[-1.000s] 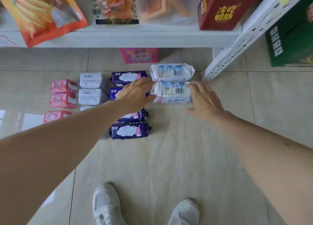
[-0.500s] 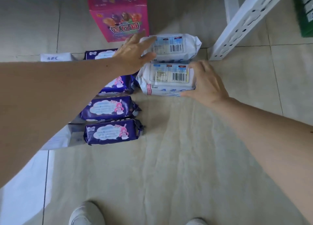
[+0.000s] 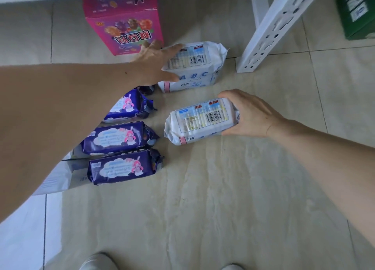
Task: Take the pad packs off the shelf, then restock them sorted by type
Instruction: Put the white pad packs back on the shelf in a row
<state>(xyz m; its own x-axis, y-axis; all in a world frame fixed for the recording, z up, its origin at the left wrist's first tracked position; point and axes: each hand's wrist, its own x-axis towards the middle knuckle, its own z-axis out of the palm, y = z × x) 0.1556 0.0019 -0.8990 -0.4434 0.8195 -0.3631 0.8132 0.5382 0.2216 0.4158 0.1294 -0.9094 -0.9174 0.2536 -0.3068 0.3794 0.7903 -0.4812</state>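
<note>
Two white pad packs with barcodes lie near the shelf's foot. My right hand grips the nearer white pack by its right end, lifted a little and tilted. My left hand is on the left end of the far white pack, thumb under its front edge and fingers over its top. To the left, three purple pad packs lie in a column on the floor; my left forearm hides whatever lies further left.
A pink candy box stands under the white shelf board, just behind my left hand. The white perforated shelf post rises at the right, with a green carton beyond it. My shoes show at the bottom edge.
My right hand has pulled the nearer white pack toward me, away from the far one. My left hand has closed onto the far pack's left end. The camera has tilted down and moved closer.
</note>
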